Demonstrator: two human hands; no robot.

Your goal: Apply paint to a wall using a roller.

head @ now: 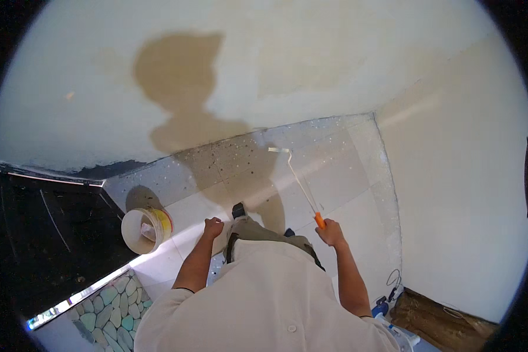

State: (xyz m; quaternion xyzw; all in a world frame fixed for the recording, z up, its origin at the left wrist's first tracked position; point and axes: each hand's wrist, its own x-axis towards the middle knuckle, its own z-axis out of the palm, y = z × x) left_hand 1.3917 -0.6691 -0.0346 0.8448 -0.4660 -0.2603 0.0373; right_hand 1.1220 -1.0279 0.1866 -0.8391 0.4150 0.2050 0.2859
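Observation:
My right hand [332, 233] is closed around the orange handle of a small paint roller [301, 184]. Its thin wire frame reaches forward over the tiled floor, and the short pale roller sleeve [276, 150] points left, apart from the wall in the view. Near my waist on the left, my left hand [213, 228] has its fingers curled, with nothing visible in it. Left of that hand stands a pale plastic bucket [132, 231] with a yellow side. A small pale object [148, 231] lies inside it.
Paint spots dot the floor tiles [264, 171] along the front wall [299, 66], where my shadow falls. A second wall [453, 176] meets it at right. A dark panel [48, 220] and stone paving [110, 308] are left. Cables [394, 278] and a brown surface [431, 314] lie lower right.

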